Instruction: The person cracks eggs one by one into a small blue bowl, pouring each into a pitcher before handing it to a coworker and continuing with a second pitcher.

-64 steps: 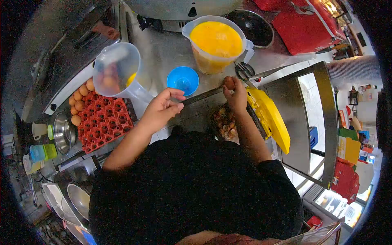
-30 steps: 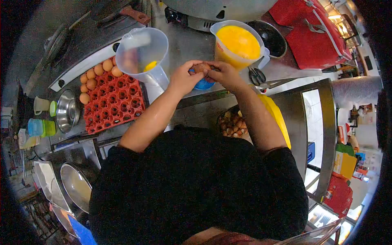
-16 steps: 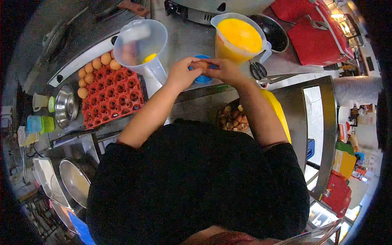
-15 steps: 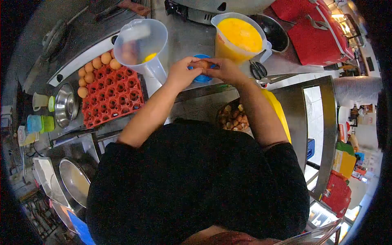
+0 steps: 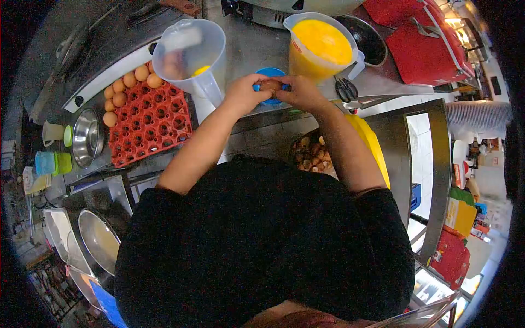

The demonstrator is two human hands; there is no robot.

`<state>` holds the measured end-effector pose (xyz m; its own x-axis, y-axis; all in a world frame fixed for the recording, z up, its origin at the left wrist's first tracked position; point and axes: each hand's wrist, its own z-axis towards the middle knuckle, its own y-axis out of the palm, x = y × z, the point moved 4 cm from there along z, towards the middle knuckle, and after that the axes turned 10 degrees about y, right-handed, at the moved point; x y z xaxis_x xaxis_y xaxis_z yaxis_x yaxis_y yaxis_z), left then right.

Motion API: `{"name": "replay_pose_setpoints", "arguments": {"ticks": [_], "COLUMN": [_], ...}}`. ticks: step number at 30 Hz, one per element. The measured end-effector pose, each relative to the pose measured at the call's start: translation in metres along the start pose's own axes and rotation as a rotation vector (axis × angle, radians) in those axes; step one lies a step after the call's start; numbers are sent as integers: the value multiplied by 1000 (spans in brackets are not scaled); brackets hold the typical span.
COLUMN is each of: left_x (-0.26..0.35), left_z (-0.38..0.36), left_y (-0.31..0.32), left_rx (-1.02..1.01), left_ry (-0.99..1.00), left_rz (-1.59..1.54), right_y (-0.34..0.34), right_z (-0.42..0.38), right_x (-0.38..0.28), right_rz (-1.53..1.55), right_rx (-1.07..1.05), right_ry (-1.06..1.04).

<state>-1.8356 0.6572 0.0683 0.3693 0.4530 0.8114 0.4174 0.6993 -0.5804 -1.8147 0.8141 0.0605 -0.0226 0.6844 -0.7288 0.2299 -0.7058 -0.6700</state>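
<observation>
Fingers of the left hand (image 5: 245, 97) and right hand (image 5: 302, 94) are closed on one brown egg (image 5: 270, 86), gripped from both sides, fingertips almost meeting! And it's right over the small blue bowl (image 5: 272, 71), whose rim peeks out just behind the hands. Is the shell cracked? Cannot tell; those fingers cover too much of it. Just beyond the right hand stands a plastic measuring jug (image 5: 304, 63), full of yellow liquid egg almost to the brim. Over on the left, a second clear jug (image 5: 188, 54) shows only a patch of yellow low down. Beside that one, look at the red egg tray (image 5: 153, 120): loose eggs (image 5: 129, 80) line its far and left edges, and most of its cups hold nothing. Black-handled scissors (image 5: 346, 89) lie near the full jug, and below the right forearm, a heap of eggshells (image 5: 314, 156), partly hidden by the arm!
</observation>
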Motion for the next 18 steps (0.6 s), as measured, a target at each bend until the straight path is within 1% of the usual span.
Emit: {"name": "replay_pose_setpoints", "arguments": {"ticks": [4, 7, 10, 12, 15, 18], "left_x": [2, 2, -1, 5, 1, -5], "left_z": [1, 4, 8, 7, 8, 11], "left_y": [0, 1, 3, 0, 3, 5], "left_rx": [8, 20, 26, 12, 5, 6], "left_ry": [33, 36, 69, 69, 75, 120], "left_rz": [41, 101, 119, 141, 83, 125], "right_y": [-3, -2, -2, -1, -1, -3], "right_z": [-4, -4, -1, 2, 2, 1], "right_x": [-11, -18, -15, -9, -9, -12], "right_rz": [-45, -41, -88, -84, -77, -75], "right_rx": [42, 26, 25, 19, 26, 22], "right_ry": [6, 93, 82, 82, 70, 58]}}
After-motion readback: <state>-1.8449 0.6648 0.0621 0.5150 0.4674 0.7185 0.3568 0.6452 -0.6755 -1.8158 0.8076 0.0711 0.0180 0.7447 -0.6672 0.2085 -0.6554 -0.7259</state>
